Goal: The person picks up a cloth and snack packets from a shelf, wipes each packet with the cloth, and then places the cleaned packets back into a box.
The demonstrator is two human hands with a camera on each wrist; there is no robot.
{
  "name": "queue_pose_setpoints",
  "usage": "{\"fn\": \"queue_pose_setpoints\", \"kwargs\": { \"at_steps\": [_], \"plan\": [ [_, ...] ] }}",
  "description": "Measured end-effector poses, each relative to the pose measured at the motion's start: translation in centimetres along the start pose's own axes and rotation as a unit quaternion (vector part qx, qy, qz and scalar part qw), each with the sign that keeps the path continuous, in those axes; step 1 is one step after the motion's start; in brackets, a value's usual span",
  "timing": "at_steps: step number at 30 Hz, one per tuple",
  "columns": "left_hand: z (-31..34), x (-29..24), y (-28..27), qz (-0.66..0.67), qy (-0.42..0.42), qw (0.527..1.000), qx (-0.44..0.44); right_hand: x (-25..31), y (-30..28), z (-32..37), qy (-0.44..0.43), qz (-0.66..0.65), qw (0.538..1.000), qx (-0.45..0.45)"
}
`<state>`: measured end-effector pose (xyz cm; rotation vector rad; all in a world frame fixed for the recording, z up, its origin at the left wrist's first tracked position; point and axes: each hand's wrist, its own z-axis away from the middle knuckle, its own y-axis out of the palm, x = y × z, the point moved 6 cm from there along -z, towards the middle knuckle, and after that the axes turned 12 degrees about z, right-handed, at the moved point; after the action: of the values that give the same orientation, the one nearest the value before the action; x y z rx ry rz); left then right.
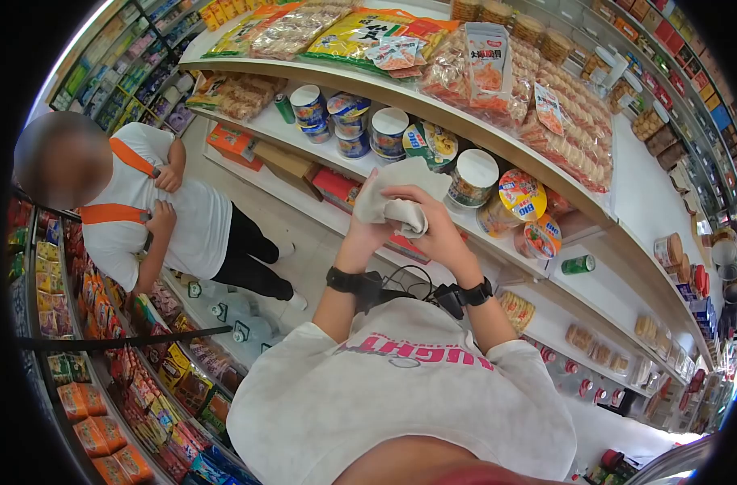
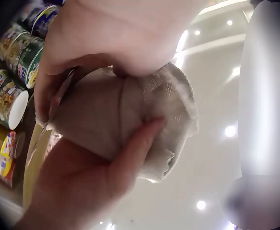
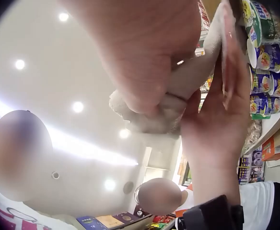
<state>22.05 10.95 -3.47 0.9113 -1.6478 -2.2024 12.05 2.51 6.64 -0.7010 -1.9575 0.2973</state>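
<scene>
A pale grey-white cloth (image 1: 421, 174) is bunched between both hands in front of the chest. My left hand (image 1: 369, 234) holds it from the left side. My right hand (image 1: 444, 233) curls its fingers over a fold of it. The left wrist view shows the cloth (image 2: 101, 105) stretched below the near hand, with the other hand's thumb (image 2: 140, 141) pressing into it. Along the left hand in the right wrist view lies a thin pinkish flat thing (image 3: 230, 60), nearly edge-on; I cannot tell what it is.
Ahead stands a white shelf (image 1: 635, 174) with bagged crackers (image 1: 566, 121) on top and noodle cups (image 1: 473, 178) below. A green can (image 1: 578, 264) lies on its side. At left, a person (image 1: 174, 202) in orange straps stands beside snack racks (image 1: 134, 380) and water bottles (image 1: 255, 331).
</scene>
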Motion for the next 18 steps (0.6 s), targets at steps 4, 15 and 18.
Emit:
{"fn": "queue_pose_setpoints", "kwargs": {
  "at_steps": [4,15,18],
  "plan": [
    [0.2,-1.0,2.1,0.016,0.016,1.0,-0.017,-2.3,-0.5,0.6,0.111,-0.028,0.993,0.007],
    [-0.3,0.3,1.2,-0.142,0.077,0.987,0.0,-5.6,-2.0,0.6,0.117,-0.023,0.976,-0.183],
    [-0.7,0.2,-2.6,-0.214,0.121,0.962,-0.116,-8.4,-0.7,1.2,0.24,-0.152,0.946,-0.157]
  ]
}}
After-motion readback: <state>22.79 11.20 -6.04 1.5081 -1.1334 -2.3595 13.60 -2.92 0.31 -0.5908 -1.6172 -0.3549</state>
